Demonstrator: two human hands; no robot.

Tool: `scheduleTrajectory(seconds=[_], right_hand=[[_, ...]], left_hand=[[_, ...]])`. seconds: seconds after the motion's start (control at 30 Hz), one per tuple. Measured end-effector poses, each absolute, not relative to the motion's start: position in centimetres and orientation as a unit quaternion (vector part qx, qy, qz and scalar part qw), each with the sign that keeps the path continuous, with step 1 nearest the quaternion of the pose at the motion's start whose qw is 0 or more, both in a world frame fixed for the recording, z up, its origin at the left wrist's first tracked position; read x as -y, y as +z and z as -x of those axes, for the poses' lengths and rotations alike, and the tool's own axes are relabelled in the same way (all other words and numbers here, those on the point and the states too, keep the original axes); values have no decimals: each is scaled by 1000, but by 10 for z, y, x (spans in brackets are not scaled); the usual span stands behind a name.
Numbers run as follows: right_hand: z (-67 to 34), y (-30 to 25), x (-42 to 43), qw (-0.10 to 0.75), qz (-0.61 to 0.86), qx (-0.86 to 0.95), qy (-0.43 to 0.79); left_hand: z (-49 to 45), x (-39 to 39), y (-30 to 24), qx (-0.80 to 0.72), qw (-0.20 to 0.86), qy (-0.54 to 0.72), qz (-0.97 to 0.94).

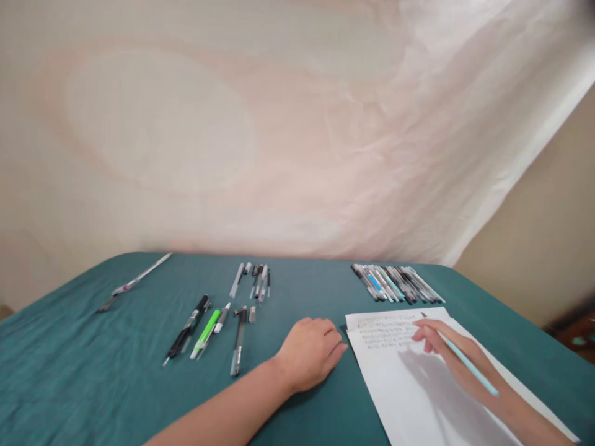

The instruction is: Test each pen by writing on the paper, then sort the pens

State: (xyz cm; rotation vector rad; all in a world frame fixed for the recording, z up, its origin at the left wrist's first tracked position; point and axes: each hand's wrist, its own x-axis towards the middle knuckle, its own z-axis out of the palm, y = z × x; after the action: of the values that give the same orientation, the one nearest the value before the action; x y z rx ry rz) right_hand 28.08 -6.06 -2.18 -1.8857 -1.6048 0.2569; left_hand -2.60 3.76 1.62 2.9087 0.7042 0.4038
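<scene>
- One light-blue pen (471,367), held in the right hand (447,358) over the paper at the desk's right side; thumb and fingers are closed around it, its dark tip near the top lines of writing. Whether the tip touches, I cannot tell.
- One left hand (310,354), palm down on the desk (149,402) just beside the paper's left edge; its fingers lie close together, loosely curled. The underside is hidden, so I cannot tell if they have hold of anything.
- At least two sheets of white paper (385,384), overlapping, with about six handwritten lines near the top.
- One row of pens (403,285) beyond the paper, side by side, too tightly packed to count.
- Left of the left hand: one green pen (206,335), one black pen (186,329), one short white piece (222,318), one clear-barrelled pen (238,341).
- One cluster of pens and caps (261,282) behind these, too blurred to count.
</scene>
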Motion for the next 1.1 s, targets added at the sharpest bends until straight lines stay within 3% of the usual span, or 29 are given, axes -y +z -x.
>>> scheduleTrajectory(seconds=[0.2,0.33,0.8,1.1], right_hand=[[-178,1,58,198,514,833,59],[-139,11,57,184,424,887,-20],[-159,-1,67,148,449,877,-91],[-164,3,73,170,469,859,-116]], left_hand=[[56,-72,47,-490,-21,41,-870],[79,-91,65,-587,-14,-18,-810],[82,-95,54,-592,11,-31,-805],[80,-100,40,-555,50,37,-829]])
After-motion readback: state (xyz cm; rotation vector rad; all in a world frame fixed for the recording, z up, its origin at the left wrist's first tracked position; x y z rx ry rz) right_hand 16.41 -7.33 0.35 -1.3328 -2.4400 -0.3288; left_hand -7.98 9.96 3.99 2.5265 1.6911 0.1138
